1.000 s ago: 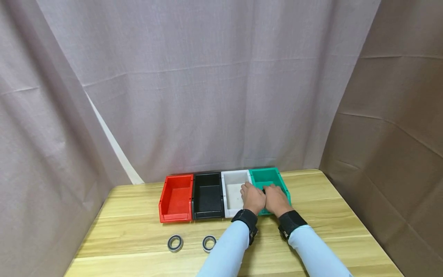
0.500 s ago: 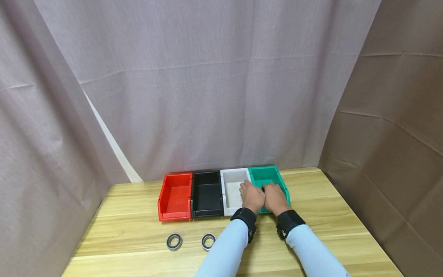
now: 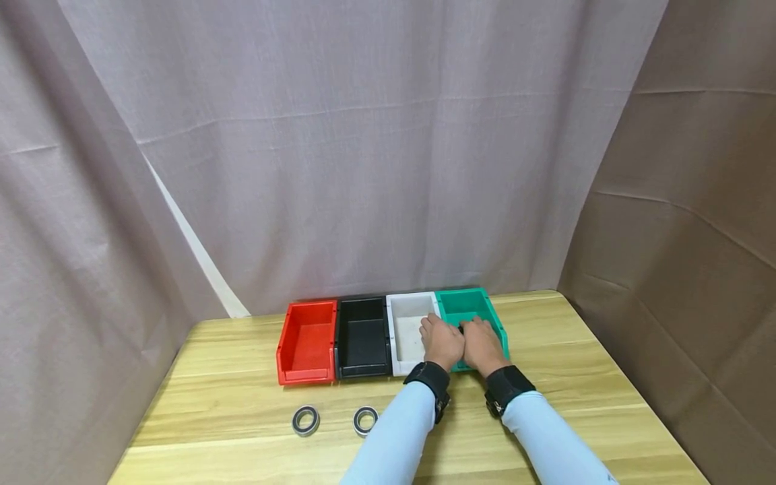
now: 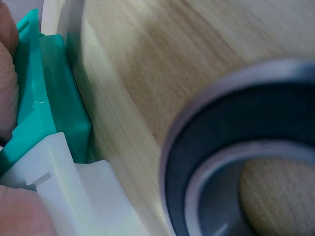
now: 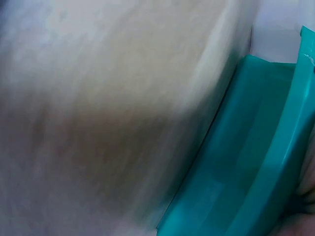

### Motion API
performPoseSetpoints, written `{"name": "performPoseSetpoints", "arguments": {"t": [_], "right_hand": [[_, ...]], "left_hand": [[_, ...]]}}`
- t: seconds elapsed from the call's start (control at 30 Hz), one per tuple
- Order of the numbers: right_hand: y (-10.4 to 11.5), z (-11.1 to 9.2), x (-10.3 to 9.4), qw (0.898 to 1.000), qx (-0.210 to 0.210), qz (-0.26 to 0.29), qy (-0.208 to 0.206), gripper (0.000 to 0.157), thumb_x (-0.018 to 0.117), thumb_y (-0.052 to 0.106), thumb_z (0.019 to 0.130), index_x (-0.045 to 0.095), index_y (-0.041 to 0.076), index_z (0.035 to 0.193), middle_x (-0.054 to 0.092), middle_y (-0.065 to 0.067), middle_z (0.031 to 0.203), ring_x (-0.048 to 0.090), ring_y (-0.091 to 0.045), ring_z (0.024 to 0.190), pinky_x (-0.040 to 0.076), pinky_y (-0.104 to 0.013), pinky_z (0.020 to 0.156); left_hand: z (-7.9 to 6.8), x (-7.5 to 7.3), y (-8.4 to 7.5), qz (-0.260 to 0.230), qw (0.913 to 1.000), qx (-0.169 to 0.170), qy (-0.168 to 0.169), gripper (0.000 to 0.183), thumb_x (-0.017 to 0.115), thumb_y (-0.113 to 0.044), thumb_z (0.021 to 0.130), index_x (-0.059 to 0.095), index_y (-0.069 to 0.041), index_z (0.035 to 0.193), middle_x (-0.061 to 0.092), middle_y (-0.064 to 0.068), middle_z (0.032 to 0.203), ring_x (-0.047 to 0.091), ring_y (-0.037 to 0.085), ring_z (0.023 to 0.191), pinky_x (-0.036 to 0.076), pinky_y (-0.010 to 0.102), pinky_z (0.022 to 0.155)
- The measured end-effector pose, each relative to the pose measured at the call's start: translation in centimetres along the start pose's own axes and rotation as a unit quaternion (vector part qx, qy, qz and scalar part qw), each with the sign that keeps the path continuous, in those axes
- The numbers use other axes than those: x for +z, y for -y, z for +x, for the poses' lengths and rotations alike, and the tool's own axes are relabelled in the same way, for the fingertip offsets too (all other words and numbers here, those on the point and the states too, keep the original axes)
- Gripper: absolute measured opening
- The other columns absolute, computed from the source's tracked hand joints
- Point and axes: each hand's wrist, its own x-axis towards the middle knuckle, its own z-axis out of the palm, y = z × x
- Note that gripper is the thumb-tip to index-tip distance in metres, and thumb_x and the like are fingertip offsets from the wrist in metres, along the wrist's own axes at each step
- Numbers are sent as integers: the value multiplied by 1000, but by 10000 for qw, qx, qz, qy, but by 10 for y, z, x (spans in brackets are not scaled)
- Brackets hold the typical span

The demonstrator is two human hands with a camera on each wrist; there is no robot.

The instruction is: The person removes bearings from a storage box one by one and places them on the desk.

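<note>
My left hand [image 3: 443, 342] is over the wall between the white bin [image 3: 409, 340] and the green bin [image 3: 462, 304], its fingers bent down on the white side. Right against it, my right hand [image 3: 483, 345] reaches into the green bin with bent fingers. A small dark thing [image 3: 461, 329] shows between the two hands; I cannot tell which hand has hold of it. Most of the fingertips are hidden behind the backs of the hands. In the left wrist view, a ball bearing [image 4: 216, 123] with a black seal looms close on the wooden table.
A red bin [image 3: 308, 343] and a black bin [image 3: 364, 340] stand to the left in the same row. In front lie two bearings: one [image 3: 296, 421] before the red bin, the other [image 3: 356, 422] beside the left sleeve. Grey curtains [image 3: 364, 168] hang behind the table [image 3: 230, 391].
The head view has tilted very slightly, lifting the scene a few pixels. Both hands keep their place at the white and green bins.
</note>
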Motion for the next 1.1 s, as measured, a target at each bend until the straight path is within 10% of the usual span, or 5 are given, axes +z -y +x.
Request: {"name": "performPoseSetpoints", "arguments": {"t": [1.1], "right_hand": [[1, -1, 1, 9999, 10, 119, -42, 35, 57, 7, 101, 70, -7, 131, 70, -30, 125, 61, -49, 119, 48, -57, 111]], "left_hand": [[2, -6, -8, 129, 9992, -345, 183, 42, 50, -12, 102, 48, 14, 135, 53, 27, 122, 51, 40, 112, 46, 58, 105]]}}
